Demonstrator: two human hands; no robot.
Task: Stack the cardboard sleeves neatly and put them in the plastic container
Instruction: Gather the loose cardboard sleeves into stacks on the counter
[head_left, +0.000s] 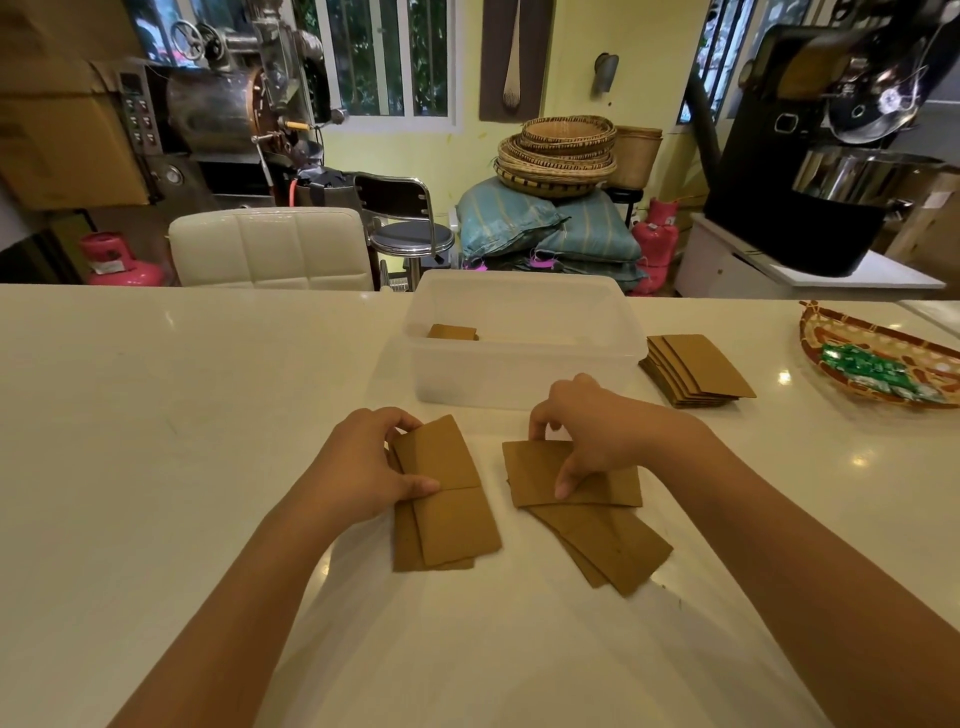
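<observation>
Head view: left hand, grip closed on a small sleeve pile at 6 o'clock on the table; right hand pinching the top sleeve of a loose fan at 5 o'clock. Plastic container at 12 o'clock holds one short stack; spread stack at 2 o'clock waits outside, so the task seems early.

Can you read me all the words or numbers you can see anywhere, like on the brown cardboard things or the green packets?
No text here can be read.
Cardboard sleeves: plain brown, no print showing.
Plastic container: no label visible.
Green packets in the woven basket: some white marks, too blurred to read.
Pink gas cylinder: a pale label, too small to read.
Machine control panel: buttons and a display, unreadable.
</observation>
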